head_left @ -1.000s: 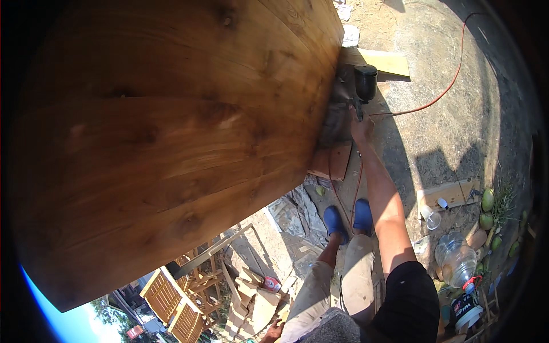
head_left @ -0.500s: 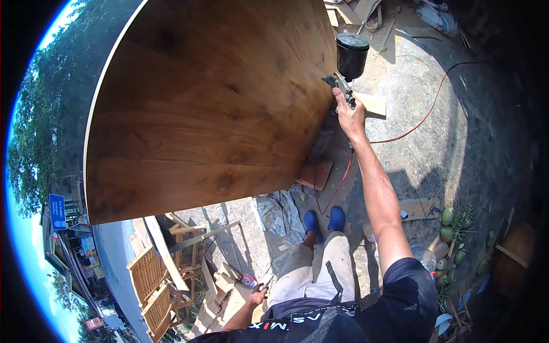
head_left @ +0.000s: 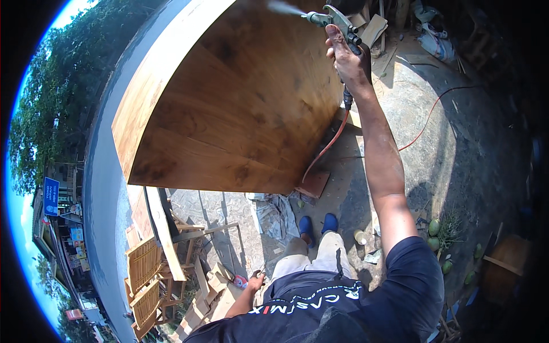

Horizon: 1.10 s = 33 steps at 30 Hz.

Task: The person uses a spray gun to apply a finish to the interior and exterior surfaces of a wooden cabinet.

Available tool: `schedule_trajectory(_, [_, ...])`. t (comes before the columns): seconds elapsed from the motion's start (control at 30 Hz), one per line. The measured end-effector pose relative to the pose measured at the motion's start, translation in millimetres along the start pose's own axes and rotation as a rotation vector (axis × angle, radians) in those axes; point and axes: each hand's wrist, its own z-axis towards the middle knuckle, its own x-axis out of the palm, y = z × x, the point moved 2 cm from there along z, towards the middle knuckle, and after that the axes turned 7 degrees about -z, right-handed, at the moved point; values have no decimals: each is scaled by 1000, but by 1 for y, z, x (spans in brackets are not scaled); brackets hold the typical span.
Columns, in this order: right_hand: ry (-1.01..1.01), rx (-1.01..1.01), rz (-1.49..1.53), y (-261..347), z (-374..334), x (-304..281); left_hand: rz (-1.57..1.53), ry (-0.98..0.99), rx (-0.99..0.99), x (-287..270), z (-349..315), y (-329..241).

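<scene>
The hands are working apart. The right hand (head_left: 350, 63) is closing around the grip of the spray gun (head_left: 337, 24), arm extending forward. The left hand (head_left: 256, 280) is hanging low at the person's left side; whether it is holding anything cannot be told.

The spray gun is sitting in front of the far part of the panel (head_left: 240, 108), clear of the face. Its barrel axis is running nearly crosswise, the nozzle pointing left and slightly toward the top of the view. White mist (head_left: 284, 8) is leaving the nozzle leftward. The grip is running down from the barrel to the red hose (head_left: 329, 150), which is curving toward the panel's near right corner.

The panel is standing on the ground at the person's front left, its broad brown face turning toward the nozzle. Its pale side is running along the left edge; its far end is passing out of view. A reddish block (head_left: 314, 184) is lying at the near right corner.

Beyond the near edge, a crumpled sheet (head_left: 276, 218) is lying on the ground. Wood scraps (head_left: 220, 286) are lying near the left hand, with a slatted chair (head_left: 144, 266) standing farther left.
</scene>
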Motion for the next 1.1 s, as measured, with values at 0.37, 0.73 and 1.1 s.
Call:
schedule_trajectory(0.37, [-97, 116, -42, -102, 6, 13, 122, 48, -14, 0, -13, 0])
schedule_trajectory(0.73, [-204, 366, -400, -314, -50, 30, -4, 49, -171, -71, 53, 25])
schedule_trajectory(1.1, [-180, 676, -359, -527, -92, 39, -44, 28, -443, -89, 14, 30])
